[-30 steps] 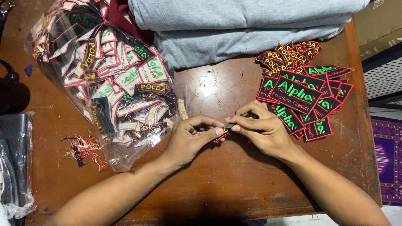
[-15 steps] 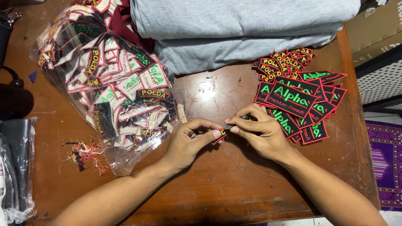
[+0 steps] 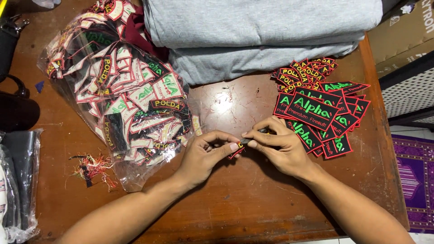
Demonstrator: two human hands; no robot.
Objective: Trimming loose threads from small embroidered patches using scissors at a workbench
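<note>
My left hand point(image 3: 204, 156) pinches a small black patch with a red edge point(image 3: 236, 151) between thumb and forefinger, low over the brown wooden table point(image 3: 235, 212). My right hand point(image 3: 279, 147) meets it from the right, fingers closed on a small dark tool point(image 3: 258, 132) whose tip touches the patch; most of the tool is hidden. Just right of my right hand lies a pile of black patches with green lettering and red borders point(image 3: 323, 115). Smaller yellow-lettered patches point(image 3: 304, 72) lie behind that pile.
A clear plastic bag stuffed with several patches point(image 3: 122, 99) lies at the left. Folded grey cloth point(image 3: 262, 36) is stacked at the back. A tuft of cut red threads point(image 3: 90, 168) sits near the bag. Dark bags point(image 3: 16, 113) and a cardboard box point(image 3: 407, 31) flank the table.
Both hands stay together at the table's middle, with only small finger shifts on the patch. The view has drifted slightly.
</note>
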